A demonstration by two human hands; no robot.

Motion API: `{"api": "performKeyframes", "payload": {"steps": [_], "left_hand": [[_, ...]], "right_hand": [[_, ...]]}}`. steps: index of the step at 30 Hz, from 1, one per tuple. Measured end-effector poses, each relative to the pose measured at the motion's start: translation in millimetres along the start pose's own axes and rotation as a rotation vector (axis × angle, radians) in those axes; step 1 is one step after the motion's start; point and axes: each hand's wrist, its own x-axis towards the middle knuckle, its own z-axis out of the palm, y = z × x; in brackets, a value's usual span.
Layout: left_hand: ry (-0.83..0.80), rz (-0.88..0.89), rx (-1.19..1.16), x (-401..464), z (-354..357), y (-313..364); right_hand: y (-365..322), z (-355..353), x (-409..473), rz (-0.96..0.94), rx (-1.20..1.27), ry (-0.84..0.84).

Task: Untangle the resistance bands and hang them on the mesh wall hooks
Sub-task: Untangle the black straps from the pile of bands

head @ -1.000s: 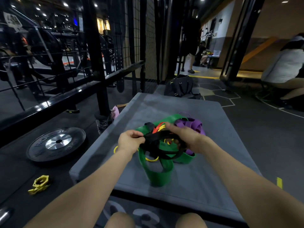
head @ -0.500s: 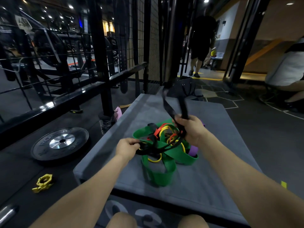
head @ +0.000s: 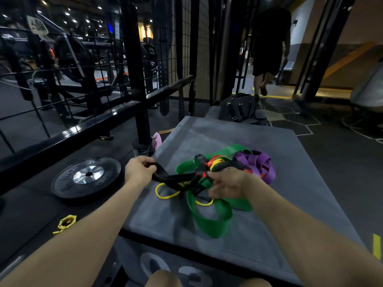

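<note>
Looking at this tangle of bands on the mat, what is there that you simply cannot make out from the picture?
Head view only:
- Right hand: motion-blurred, so its fingers' hold on the bands cannot be told.
- Black band: gripped by the left hand, but its far end disappears into the knot under the green band.
- Purple band: partly covered by other bands.
- Mesh wall: too dark to pick out hooks.
- White sign: blurred, unreadable.

The left hand (head: 139,170) grips a black band (head: 173,179) pulled from the tangled bands (head: 226,181) on the grey box (head: 290,204); the right hand (head: 228,186) holds the tangle.
</note>
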Motion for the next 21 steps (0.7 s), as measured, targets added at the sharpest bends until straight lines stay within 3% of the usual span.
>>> {"api": "performKeyframes", "payload": {"steps": [2,4,10,15,17,19,21], "left_hand": [[-0.03,0.007,0.04,5.4,3.8,-5.2],[-0.091,0.043,0.125,9.7,13.3,-9.4],[-0.157,0.19,0.488,18.2,41.0,8.1],[-0.315,0.247,0.403,36.4,74.1,26.8],[-0.357,0.258,0.376,45.1,93.4,29.2],[-0.381,0.262,0.398,50.7,112.3,29.8],[-0.397,0.247,0.445,55.0,128.5,26.8]], "right_hand": [[3.5,-2.8,3.6,0.096,-0.219,-0.037],[5.6,-6.7,5.0,0.119,-0.232,-0.099],[-13.1,-26.5,16.2,-0.008,0.074,-0.135],[-42.8,-42.3,49.5,-0.205,0.298,0.084],[-53.0,-49.2,73.1,-0.373,0.071,0.295],[-60.7,-57.6,94.9,-0.5,-0.414,0.499],[-64.0,-61.4,108.7,-0.527,-0.699,0.579]]}}
